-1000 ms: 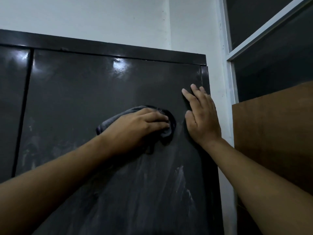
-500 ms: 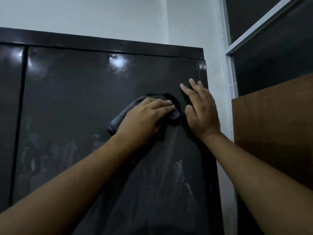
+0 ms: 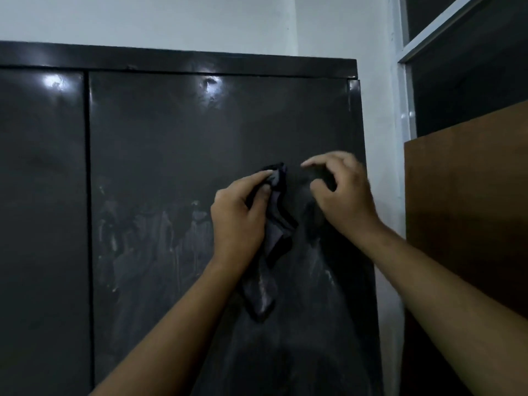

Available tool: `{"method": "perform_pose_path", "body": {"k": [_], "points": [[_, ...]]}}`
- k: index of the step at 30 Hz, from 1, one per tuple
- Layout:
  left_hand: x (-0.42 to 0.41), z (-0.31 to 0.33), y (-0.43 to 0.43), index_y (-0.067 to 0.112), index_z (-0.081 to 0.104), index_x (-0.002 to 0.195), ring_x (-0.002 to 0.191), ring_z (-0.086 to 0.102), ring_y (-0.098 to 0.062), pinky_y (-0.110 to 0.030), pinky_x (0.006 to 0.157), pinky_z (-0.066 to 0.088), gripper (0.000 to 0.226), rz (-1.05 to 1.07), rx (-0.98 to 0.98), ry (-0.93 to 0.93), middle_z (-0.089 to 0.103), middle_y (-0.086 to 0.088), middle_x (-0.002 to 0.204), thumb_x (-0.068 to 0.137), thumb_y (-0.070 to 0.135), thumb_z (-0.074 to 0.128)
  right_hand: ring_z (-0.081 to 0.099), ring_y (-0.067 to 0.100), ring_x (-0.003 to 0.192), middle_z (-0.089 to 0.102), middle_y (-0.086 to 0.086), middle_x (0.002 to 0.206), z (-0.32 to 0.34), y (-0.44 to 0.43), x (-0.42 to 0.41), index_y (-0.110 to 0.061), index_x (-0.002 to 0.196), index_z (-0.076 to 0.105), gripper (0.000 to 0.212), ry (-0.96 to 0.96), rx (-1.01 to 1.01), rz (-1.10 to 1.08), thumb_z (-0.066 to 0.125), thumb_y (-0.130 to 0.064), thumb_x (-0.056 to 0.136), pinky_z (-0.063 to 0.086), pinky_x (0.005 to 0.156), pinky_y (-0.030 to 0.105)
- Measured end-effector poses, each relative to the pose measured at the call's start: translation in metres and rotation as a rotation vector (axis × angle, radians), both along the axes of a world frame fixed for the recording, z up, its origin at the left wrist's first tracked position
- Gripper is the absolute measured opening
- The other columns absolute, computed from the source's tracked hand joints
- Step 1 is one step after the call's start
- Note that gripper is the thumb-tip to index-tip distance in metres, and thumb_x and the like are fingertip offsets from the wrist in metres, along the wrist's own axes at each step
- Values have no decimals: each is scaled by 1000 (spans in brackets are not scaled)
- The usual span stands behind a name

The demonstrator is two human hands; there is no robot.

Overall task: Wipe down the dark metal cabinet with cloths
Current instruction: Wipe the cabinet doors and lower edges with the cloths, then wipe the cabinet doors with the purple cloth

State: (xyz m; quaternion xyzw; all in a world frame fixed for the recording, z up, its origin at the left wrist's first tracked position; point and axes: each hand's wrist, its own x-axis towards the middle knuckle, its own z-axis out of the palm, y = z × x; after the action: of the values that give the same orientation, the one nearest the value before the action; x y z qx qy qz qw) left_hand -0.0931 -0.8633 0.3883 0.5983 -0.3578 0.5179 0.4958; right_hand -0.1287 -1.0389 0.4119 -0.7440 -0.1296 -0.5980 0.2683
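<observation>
Dark, glossy cabinet (image 3: 171, 132), pale streaky smears across its front. Dark cloth (image 3: 274, 232) pinched at its top by left hand (image 3: 237, 218), hanging limp before the smears. Right hand (image 3: 343, 195) just beside, fingers curled, blurred; hold unclear.

I am wearing the only camera on my head; it is facing the front of the tall, glossy dark metal cabinet (image 3: 177, 132), close enough that its doors are filling most of the frame, top and right edges showing. My left hand (image 3: 237, 218) and right hand (image 3: 343, 195) are reaching in from below.
</observation>
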Motion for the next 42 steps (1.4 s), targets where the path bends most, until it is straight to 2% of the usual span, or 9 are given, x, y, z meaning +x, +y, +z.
{"method": "perform_pose_path", "body": {"k": [3, 6, 15, 22, 25, 30, 33, 37, 42], "points": [[-28, -21, 2, 20, 72, 110, 95, 70, -3, -19, 83, 53, 23, -338, -160, 236, 76, 11, 99, 96, 5, 63, 61, 9, 104, 63, -5, 112, -45, 39, -33, -36, 105, 65, 23, 242, 45, 255, 59, -42, 83, 49, 89, 25], [-48, -42, 5, 12, 72, 113, 99, 72, -19, -32, 88, 58, 21, -516, -247, 445, 77, -1, 100, 97, 5, 60, 67, -1, 92, 71, -9, 100, -73, 64, -58, -29, 108, 65, 31, 416, 188, 493, 77, -43, 84, 53, 77, 17], [-74, -81, 33, 7, 69, 113, 97, 70, -24, -38, 89, 57, 24, -769, -347, 662, 75, -15, 106, 100, 2, 51, 71, 21, 85, 73, 24, 101, -89, 79, -97, 6, 111, 68, 24, 641, 592, 915, 66, -2, 89, 58, 78, 23], [-78, -100, 46, 7, 66, 121, 95, 70, -26, -37, 85, 58, 29, -943, -344, 756, 72, -20, 112, 98, 2, 50, 70, 19, 79, 74, 12, 88, -101, 81, -98, -7, 103, 67, 44, 847, 598, 891, 80, -8, 61, 57, 75, 28], [-76, -109, 50, 13, 69, 113, 87, 72, -20, -32, 76, 60, 29, -1003, -346, 778, 75, -13, 103, 88, 9, 56, 67, 13, 71, 71, 7, 84, -105, 84, -98, -10, 99, 69, 37, 930, 614, 913, 80, -15, 63, 55, 62, 23], [-69, -124, 61, 19, 77, 101, 88, 63, -24, -33, 78, 58, 27, -1039, -334, 825, 72, -13, 101, 86, 16, 54, 67, 21, 83, 70, 14, 95, -108, 84, -93, -7, 95, 75, 29, 996, 698, 986, 76, -21, 69, 56, 74, 34], [-68, -128, 64, 18, 74, 105, 89, 66, -26, -36, 82, 57, 28, -1056, -364, 862, 71, -17, 108, 85, 19, 55, 65, 22, 76, 69, 10, 85, -111, 90, -92, -12, 80, 73, 13, 1019, 757, 1025, 73, -17, 67, 54, 74, 34], [-65, -132, 67, 11, 68, 113, 83, 67, -23, -35, 79, 55, 28, -1010, -388, 875, 73, -13, 99, 91, 17, 51, 63, 18, 66, 64, 8, 76, -115, 96, -91, -12, 73, 68, 3, 957, 723, 981, 69, -10, 72, 53, 66, 31], [-59, -133, 72, 2, 65, 112, 90, 69, -21, -33, 84, 57, 26, -925, -502, 873, 73, -13, 99, 103, 15, 43, 59, 13, 71, 58, 4, 73, -121, 97, -88, -18, 65, 49, 29, 712, 739, 912, 59, -2, 86, 51, 65, 30]]}}
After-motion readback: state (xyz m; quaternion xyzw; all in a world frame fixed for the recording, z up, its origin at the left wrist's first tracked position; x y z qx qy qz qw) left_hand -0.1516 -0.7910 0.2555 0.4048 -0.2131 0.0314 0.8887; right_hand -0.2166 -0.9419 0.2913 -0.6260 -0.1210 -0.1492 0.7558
